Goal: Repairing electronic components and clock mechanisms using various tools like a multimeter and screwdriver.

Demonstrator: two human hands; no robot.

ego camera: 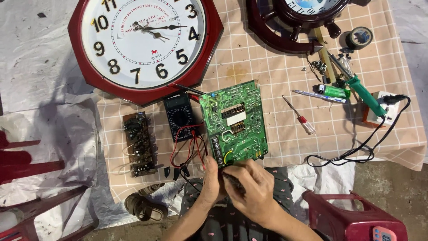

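red wall clock [145, 42] | multimeter [179, 117] | brown board [139, 143] | screwdriver [299, 116] | soldering iron [363, 93] | tape roll [359, 37]

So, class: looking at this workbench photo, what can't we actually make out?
- Head view: what the left hand and right hand grip; fingers hide it.
- Green circuit board: near edge hidden behind both hands.
- Ship-wheel clock: cut off by the top edge.
- Multimeter display: too small to read.

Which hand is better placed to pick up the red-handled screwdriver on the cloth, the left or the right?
Probably the right hand. The red-handled screwdriver lies on its side of the green circuit board, with bare cloth between. The left hand is at the board's opposite lower corner, beside the multimeter leads.
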